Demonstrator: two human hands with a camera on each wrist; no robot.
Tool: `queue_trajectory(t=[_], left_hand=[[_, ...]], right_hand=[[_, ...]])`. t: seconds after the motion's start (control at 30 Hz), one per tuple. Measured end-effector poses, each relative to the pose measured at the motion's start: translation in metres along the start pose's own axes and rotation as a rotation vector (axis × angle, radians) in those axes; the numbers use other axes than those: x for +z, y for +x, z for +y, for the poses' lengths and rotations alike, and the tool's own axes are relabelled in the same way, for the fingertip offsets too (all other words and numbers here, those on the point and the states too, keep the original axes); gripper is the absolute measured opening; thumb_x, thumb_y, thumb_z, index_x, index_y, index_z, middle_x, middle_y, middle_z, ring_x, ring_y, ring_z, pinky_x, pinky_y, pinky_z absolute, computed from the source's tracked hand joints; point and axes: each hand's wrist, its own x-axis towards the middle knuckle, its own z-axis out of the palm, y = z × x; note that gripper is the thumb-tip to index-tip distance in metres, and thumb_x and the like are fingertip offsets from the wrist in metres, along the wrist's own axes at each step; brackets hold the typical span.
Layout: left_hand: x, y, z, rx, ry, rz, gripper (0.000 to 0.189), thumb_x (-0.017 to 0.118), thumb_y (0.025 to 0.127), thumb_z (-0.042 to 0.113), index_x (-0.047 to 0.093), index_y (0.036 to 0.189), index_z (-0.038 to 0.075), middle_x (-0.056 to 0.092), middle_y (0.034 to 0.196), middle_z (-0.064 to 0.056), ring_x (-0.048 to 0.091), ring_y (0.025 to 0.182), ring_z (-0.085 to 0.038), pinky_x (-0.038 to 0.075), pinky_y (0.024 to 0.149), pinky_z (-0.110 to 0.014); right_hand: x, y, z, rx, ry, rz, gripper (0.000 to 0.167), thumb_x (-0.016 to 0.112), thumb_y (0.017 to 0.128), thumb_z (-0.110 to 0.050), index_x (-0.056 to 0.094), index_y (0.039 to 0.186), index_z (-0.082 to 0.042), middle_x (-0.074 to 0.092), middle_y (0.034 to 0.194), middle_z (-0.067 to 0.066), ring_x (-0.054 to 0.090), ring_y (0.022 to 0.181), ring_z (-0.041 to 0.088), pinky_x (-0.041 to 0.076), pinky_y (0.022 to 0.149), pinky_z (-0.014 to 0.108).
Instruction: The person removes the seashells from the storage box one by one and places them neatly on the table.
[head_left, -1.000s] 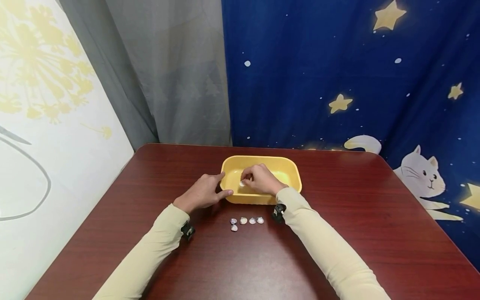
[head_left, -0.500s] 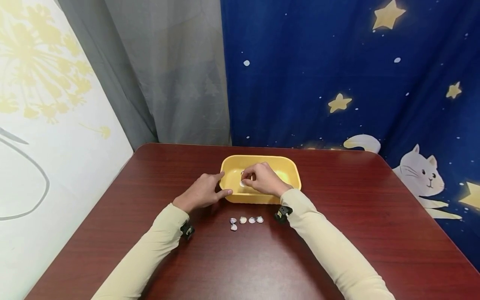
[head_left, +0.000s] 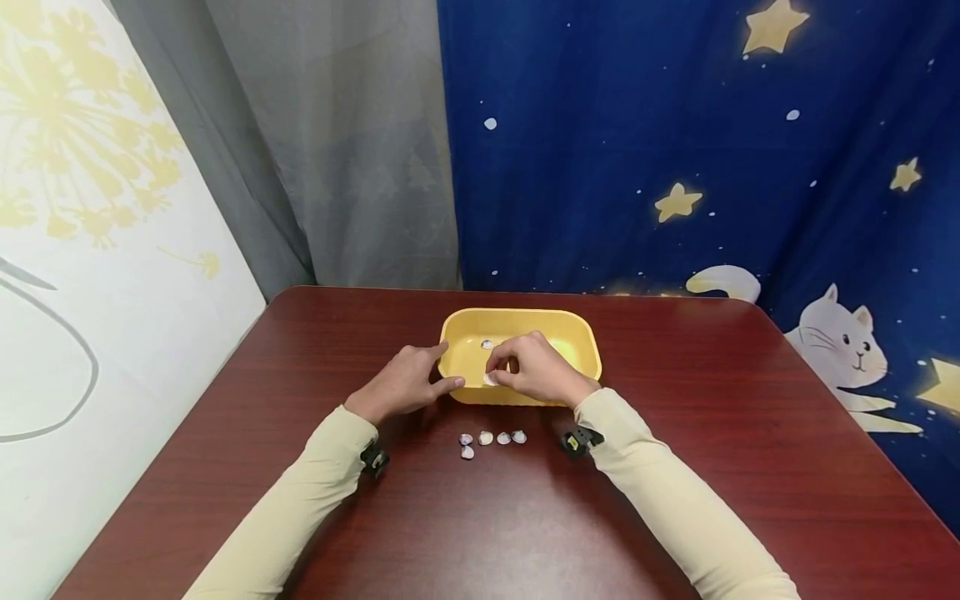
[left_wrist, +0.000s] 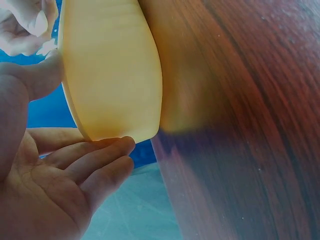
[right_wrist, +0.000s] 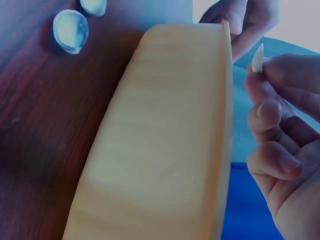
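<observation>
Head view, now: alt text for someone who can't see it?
A person's right hand pinches a small shell over a yellow tub while the left hand touches the tub's left end. Another shell lies inside; five more shells lie on the reddish-brown table in front.

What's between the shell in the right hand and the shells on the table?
The yellow tub's near wall, then a strip of brown tabletop; the head view shows it.
</observation>
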Motion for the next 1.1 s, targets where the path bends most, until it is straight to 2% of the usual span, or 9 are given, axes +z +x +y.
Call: queue_trajectory(t=[0.17, 0.3, 0.7, 0.93, 1.1], left_hand=[[-0.001, -0.001, -0.001, 0.013, 0.003, 0.015, 0.077, 0.069, 0.093, 0.046, 0.047, 0.147, -0.004, 0.069, 0.125, -0.022, 0.067, 0.101, -0.022, 0.057, 0.095, -0.041], [-0.001, -0.001, -0.001, 0.022, 0.010, 0.023, 0.076, 0.069, 0.093, 0.046, 0.048, 0.146, -0.005, 0.068, 0.127, -0.023, 0.068, 0.105, -0.024, 0.057, 0.096, -0.043], [-0.002, 0.000, 0.001, 0.040, 0.030, 0.044, 0.077, 0.070, 0.093, 0.046, 0.048, 0.145, -0.006, 0.067, 0.130, -0.024, 0.069, 0.112, -0.029, 0.056, 0.097, -0.044], [-0.002, 0.000, 0.002, 0.041, 0.028, 0.034, 0.077, 0.069, 0.093, 0.045, 0.048, 0.145, -0.006, 0.067, 0.129, -0.024, 0.069, 0.110, -0.028, 0.056, 0.097, -0.044], [-0.001, 0.000, 0.002, 0.040, 0.029, 0.030, 0.077, 0.069, 0.093, 0.045, 0.047, 0.145, -0.007, 0.068, 0.126, -0.024, 0.069, 0.105, -0.025, 0.057, 0.095, -0.043]], right_hand=[[0.000, -0.006, -0.006, -0.104, -0.057, -0.013, 0.006, 0.075, 0.089, -0.017, 0.078, 0.085, -0.015, 0.073, 0.079, -0.008, 0.058, 0.069, 0.007, 0.047, 0.065, 0.019], [0.000, -0.010, -0.012, -0.135, -0.087, -0.029, 0.006, 0.074, 0.089, -0.017, 0.077, 0.084, -0.015, 0.073, 0.079, -0.008, 0.060, 0.072, 0.006, 0.050, 0.070, 0.020], [0.002, -0.018, -0.023, -0.175, -0.122, -0.090, 0.006, 0.076, 0.086, -0.012, 0.077, 0.082, -0.016, 0.071, 0.074, -0.008, 0.057, 0.067, 0.002, 0.049, 0.066, 0.016], [0.008, -0.023, -0.024, -0.168, -0.126, -0.113, 0.008, 0.075, 0.085, -0.010, 0.076, 0.081, -0.016, 0.071, 0.074, -0.008, 0.059, 0.066, 0.004, 0.047, 0.063, 0.015], [0.013, -0.026, -0.025, -0.161, -0.146, -0.145, 0.008, 0.075, 0.085, -0.011, 0.075, 0.081, -0.018, 0.070, 0.074, -0.010, 0.060, 0.068, 0.002, 0.050, 0.066, 0.017]])
